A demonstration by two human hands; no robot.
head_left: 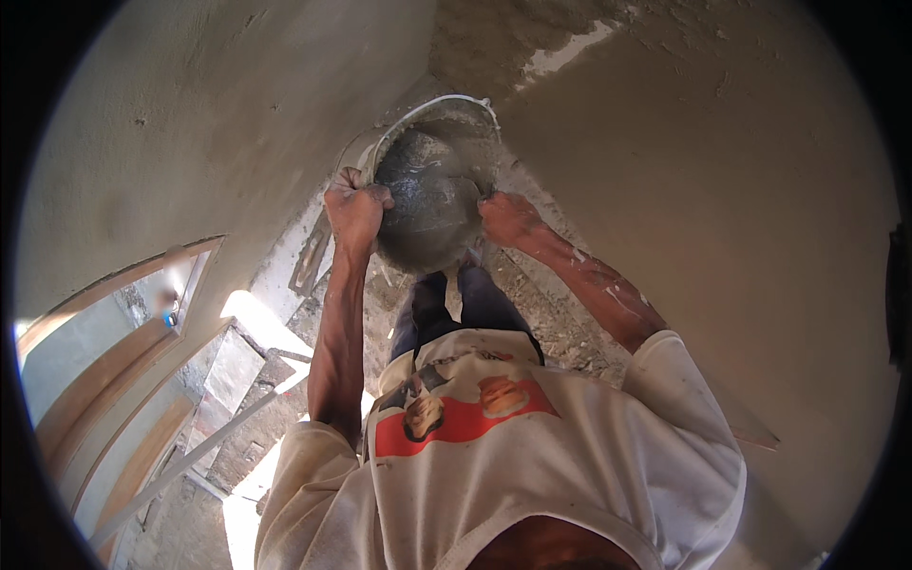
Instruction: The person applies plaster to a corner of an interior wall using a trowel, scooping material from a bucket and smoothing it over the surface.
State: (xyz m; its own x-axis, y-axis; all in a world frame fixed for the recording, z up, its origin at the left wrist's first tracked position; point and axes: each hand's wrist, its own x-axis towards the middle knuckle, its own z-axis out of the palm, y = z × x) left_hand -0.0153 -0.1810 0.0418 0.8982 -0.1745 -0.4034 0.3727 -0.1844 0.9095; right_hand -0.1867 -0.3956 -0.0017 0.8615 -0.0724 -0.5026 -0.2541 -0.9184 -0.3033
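Observation:
A round mortar bucket (478, 249) is held up in front of my legs, tilted so that I see into it. Grey wet-looking mortar (418, 185) coats its inside. My left hand (357, 211) is closed on the left rim, knuckles up. On the opposite side, my right hand (510, 218) grips the rim with bent fingers. A pale curved edge or handle (432, 101) arcs over the far side; I cannot tell which. Specks of mortar stick to my right forearm.
Plastered walls (237, 123) meet in a corner just beyond the bucket, with the right wall (712, 228) close by. Rubble covers the floor (560, 313). At left are a wooden frame (123, 285), a flat board (235, 370) and a long straight bar (190, 461).

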